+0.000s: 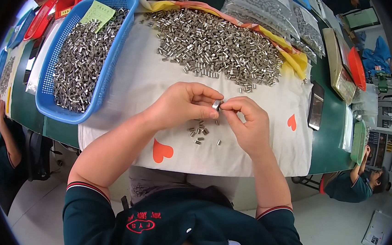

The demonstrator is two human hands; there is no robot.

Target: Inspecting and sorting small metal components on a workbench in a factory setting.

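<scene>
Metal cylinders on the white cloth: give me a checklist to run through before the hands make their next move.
1. Left hand has hold of the shiny metal piece: ok, between thumb and fingers.
2. Right hand touches that piece: cannot tell; its fingertips are right beside it.
3. Held piece free of marks: cannot tell, too small.
4. All cylinders on the white cloth in one heap: not ok; a few loose cylinders lie nearer the person than the big pile.
5. Blue basket clear of both hands: ok, it stands to their left.
</scene>
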